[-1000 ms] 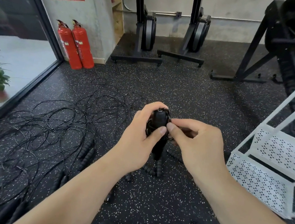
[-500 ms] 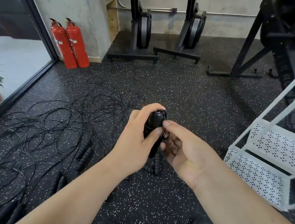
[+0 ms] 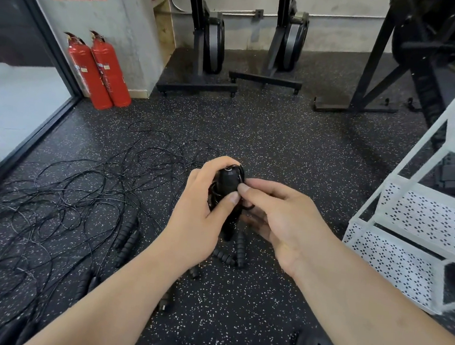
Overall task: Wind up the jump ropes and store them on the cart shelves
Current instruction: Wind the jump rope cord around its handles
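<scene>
Speckled black gym floor (image 3: 279, 138) ran back to a grey wall, with two red extinguishers (image 3: 100, 73) standing by the glass at the left and a white cart (image 3: 415, 216) with perforated shelves (image 3: 395, 258) at the right edge. Loose ropes (image 3: 61, 202) lay tangled over the floor at the left, with several ribbed handles (image 3: 128, 235) among them. In mid-frame, above the floor and left of the cart, the left hand (image 3: 197, 222) was curled round a black rope (image 3: 226, 183) bundled with its handles upright, thumb pressed on the front. The right hand (image 3: 280, 221) met it from the right, thumb and forefinger pinching the cord against the handle, other fingers loosely curled beneath
</scene>
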